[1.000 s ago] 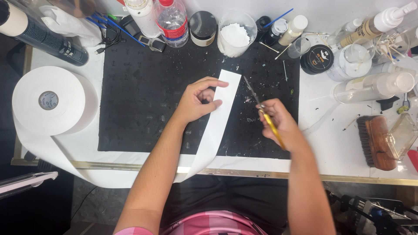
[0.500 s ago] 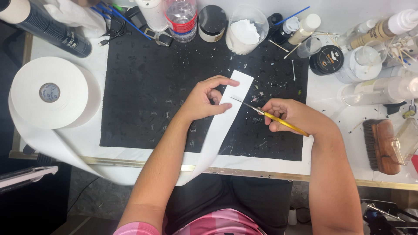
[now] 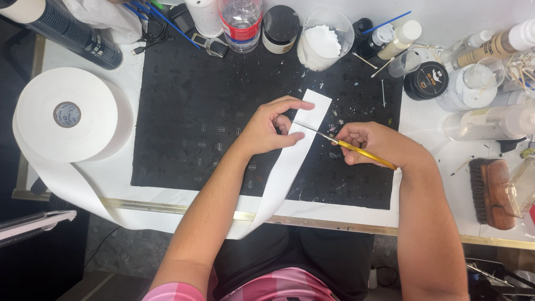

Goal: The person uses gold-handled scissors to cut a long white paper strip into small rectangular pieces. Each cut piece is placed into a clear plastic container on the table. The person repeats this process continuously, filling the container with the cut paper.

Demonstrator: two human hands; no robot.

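Left hand [image 3: 266, 129] pins the smooth white paper strip [image 3: 290, 161] flat on the pitted black mat [image 3: 195, 122]; right hand [image 3: 370, 142] grips a slim yellow-handled brush [image 3: 348, 146], tip touching the strip

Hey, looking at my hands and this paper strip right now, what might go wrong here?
The tool's thin metal tip points at the left hand, so a slip may poke a finger. The paper strip hangs over the table edge and might slide off. The right hand works near small loose bits that may stick to the strip.
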